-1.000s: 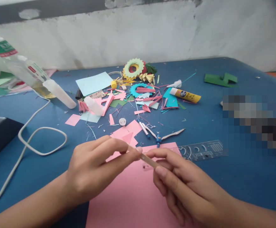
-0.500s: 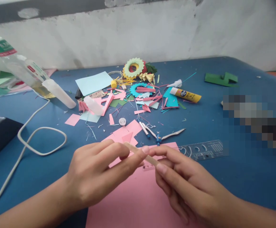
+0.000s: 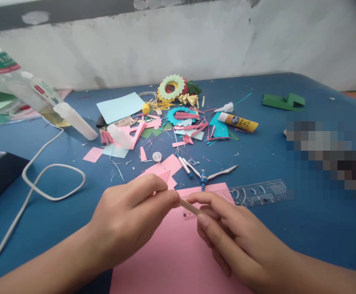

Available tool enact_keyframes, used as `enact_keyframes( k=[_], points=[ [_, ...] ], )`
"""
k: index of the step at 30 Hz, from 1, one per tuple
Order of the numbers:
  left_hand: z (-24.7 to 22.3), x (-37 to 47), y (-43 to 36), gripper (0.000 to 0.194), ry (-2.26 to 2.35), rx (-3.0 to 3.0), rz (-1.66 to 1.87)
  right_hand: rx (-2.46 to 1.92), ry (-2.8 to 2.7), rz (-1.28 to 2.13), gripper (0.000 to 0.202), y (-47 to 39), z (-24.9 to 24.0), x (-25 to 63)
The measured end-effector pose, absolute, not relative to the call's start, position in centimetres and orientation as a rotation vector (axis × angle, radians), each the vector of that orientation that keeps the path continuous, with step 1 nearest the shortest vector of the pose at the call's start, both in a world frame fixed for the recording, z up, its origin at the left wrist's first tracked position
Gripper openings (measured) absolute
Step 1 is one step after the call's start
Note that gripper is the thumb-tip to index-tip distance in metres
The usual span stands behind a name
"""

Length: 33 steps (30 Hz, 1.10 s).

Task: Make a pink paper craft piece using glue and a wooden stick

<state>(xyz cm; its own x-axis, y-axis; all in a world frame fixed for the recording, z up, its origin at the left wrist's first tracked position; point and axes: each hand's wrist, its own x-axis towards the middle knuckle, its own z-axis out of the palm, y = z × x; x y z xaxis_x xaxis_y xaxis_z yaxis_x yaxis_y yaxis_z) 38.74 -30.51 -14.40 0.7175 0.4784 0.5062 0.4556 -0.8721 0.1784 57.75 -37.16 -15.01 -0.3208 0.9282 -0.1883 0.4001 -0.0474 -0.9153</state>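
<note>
Between my two hands is a narrow, flat beige strip [image 3: 190, 207]; I cannot tell whether it is wood or stiff folded paper. My left hand [image 3: 135, 216] pinches its far left end between thumb and fingers, covering that end. The lower right end is gripped by the thumb and fingers of my right hand [image 3: 235, 237]. Both hands are raised over a large pink paper sheet [image 3: 171, 261]. A clear plastic ruler [image 3: 257, 194] lies partly across that sheet, behind my right fingers. Just beyond stands a blue and white compass [image 3: 204, 175], its legs spread.
Paper scraps [image 3: 138, 132] and ring-shaped paper pieces [image 3: 171, 87] crowd the middle back. A glue stick [image 3: 239, 122] lies right of them. At left are a tilted bottle [image 3: 21, 87], a white tube [image 3: 76, 121], a looped white cable [image 3: 54, 165] and a dark box [image 3: 0, 175]. A wall borders the back.
My left thumb and fingers have closed further over the strip's upper left end, hiding it. My right hand has shifted slightly, still gripping the other end.
</note>
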Motion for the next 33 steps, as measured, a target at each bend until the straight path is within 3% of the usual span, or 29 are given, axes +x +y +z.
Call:
enact_keyframes(
  k=[12, 18, 27, 33],
  points=[
    [-13.6, 38.9, -30.3, 0.009, 0.874, 2.751, 0.996, -1.300, -1.671, 1.477, 0.028, -36.9, -15.0, 58.2],
    [-14.3, 38.6, -30.5, 0.016, 0.678, 2.852, 0.944, -1.319, -1.643, 1.431, 0.028, -37.1, -15.4, 57.8],
    [-14.9, 38.9, -31.3, 0.011, 0.859, 2.736, 0.895, -1.361, -1.677, 1.419, 0.030, -37.1, -15.2, 57.6],
    [-14.6, 39.1, -31.2, 0.006, 0.788, 2.842, 0.786, -1.279, -1.488, 1.662, 0.030, -37.3, -15.6, 57.7]
  ],
)
